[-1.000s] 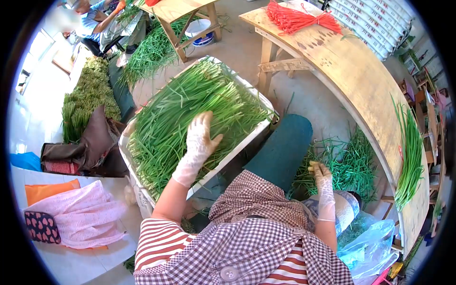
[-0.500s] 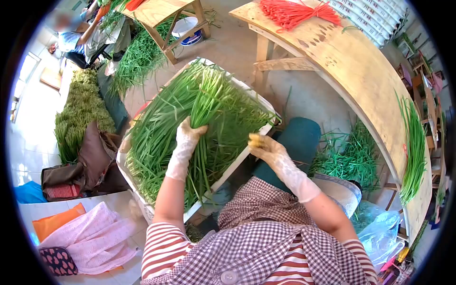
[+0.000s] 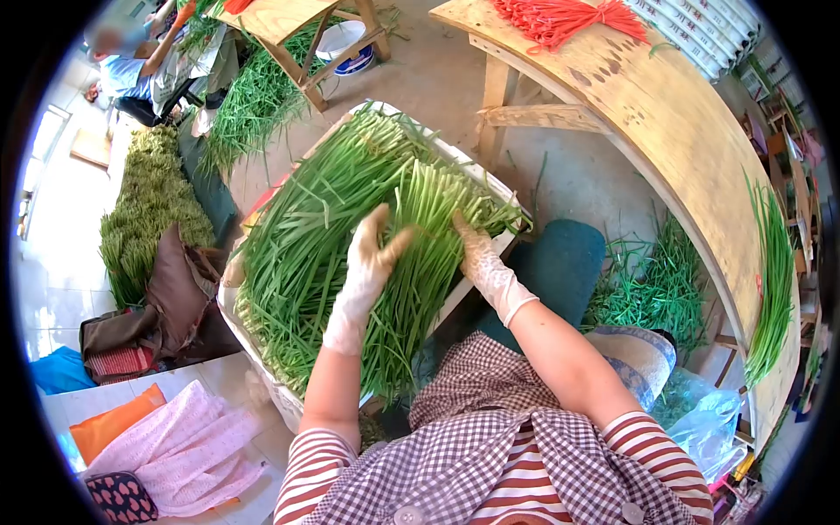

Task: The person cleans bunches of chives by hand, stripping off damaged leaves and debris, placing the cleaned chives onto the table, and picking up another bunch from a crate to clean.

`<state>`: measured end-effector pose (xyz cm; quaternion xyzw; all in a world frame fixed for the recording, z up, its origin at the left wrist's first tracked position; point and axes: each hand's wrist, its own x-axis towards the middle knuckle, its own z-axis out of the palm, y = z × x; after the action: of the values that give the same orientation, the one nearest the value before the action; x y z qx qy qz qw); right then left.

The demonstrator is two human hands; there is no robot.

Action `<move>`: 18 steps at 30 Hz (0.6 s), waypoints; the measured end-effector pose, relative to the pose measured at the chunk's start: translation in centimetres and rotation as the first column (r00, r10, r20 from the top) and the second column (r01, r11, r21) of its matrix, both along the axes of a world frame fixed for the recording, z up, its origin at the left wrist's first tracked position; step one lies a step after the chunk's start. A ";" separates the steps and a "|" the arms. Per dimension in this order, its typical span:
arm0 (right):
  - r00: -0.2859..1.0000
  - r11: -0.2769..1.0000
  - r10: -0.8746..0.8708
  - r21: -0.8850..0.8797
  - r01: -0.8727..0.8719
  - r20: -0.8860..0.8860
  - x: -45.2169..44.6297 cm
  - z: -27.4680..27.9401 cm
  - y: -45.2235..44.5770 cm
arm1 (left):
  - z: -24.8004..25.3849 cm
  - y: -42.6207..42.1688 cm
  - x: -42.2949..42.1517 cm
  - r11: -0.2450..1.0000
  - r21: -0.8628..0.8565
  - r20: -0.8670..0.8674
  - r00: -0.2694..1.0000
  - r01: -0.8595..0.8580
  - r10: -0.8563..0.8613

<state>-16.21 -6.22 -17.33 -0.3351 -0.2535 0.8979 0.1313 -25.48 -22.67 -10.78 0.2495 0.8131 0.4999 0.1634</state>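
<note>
A white crate (image 3: 239, 317) in front of me is heaped with long green chives (image 3: 306, 206), their pale cut ends mostly toward the far side. My left hand (image 3: 372, 254), in a thin whitish glove stained yellow at the fingers, rests over the heap with thumb and fingers apart, gripping nothing. At the right edge of the pile my right hand (image 3: 479, 254), gloved alike, has its fingers stretched against the stems. Between the two hands lies a spread of chives (image 3: 424, 236) with pale stem ends.
A curved-looking wooden table (image 3: 665, 114) on the right bears red ties (image 3: 569, 22) and a chive bunch (image 3: 770, 280). Loose chives (image 3: 652, 280) lie beneath it. A dark green cylindrical seat (image 3: 564, 271) stands by my right arm. Another person (image 3: 131, 74) sits at the far left.
My left hand has let go of the chive bunch it held, which now lies spread in the crate. My right hand has moved from beyond the crate's rim leftward onto the stems.
</note>
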 end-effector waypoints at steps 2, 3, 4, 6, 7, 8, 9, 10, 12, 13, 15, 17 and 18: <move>0.999 0.998 0.033 0.049 -0.034 0.009 -0.1 -0.6 0.2 | -2.8 2.0 -2.7 1.000 0.011 0.110 0.994 0.018 -0.020; 0.998 0.995 0.041 0.086 -0.044 0.043 -0.4 -1.8 0.4 | -2.8 2.8 -3.2 0.997 0.070 0.305 0.951 0.027 -0.047; 0.996 0.991 0.044 0.123 -0.054 0.078 -0.5 -2.8 0.7 | -2.8 3.5 -3.4 0.991 0.131 0.487 0.869 0.026 -0.087; 0.997 0.988 0.073 0.139 -0.068 -0.035 -0.3 -2.3 1.7 | -1.8 5.1 -2.1 0.951 0.309 0.652 0.728 -0.001 -0.211; 0.992 0.986 0.088 0.147 -0.074 -0.090 -0.3 -1.9 2.1 | -2.2 5.4 -1.5 0.947 0.321 0.599 0.772 0.012 -0.212; 0.975 0.983 0.119 0.159 -0.090 -0.186 -0.4 -1.5 2.4 | -2.8 5.5 -0.9 0.944 0.329 0.545 0.811 0.024 -0.211; 0.949 0.979 0.150 0.173 -0.104 -0.279 -0.7 -1.2 2.7 | -3.9 5.4 -0.4 0.938 0.344 0.456 0.865 0.047 -0.210; 0.912 0.975 0.182 0.188 -0.119 -0.367 -1.1 -1.0 3.1 | -5.3 5.0 -0.3 0.985 0.025 0.069 0.983 0.168 -0.170; 0.989 0.825 0.132 0.560 -0.073 -0.064 -2.8 -2.2 3.6 | -3.5 4.5 1.0 0.984 0.019 0.067 0.982 0.175 -0.175; 0.978 0.737 0.168 0.644 -0.205 0.120 -3.9 -3.0 4.6 | -3.9 4.4 1.0 0.979 0.083 0.096 0.976 0.186 -0.194; 0.934 0.865 0.261 0.371 -0.338 0.244 -3.8 1.2 4.5 | -3.6 4.4 0.5 0.957 0.206 0.143 0.961 0.204 -0.236; 0.990 0.927 0.124 0.347 -0.141 0.069 -3.8 1.4 3.9 | -3.5 3.9 -0.5 0.948 0.276 0.606 0.794 -0.157 -0.045; 0.998 0.946 0.052 0.322 -0.044 -0.016 -3.8 1.5 3.8 | -3.9 3.6 -1.8 0.913 0.277 0.713 0.701 -0.299 0.014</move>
<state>-20.03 -2.38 -15.87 -0.2917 -0.4031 0.8515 0.1653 -27.28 -19.03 -14.67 -0.0025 0.5995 0.7133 0.3630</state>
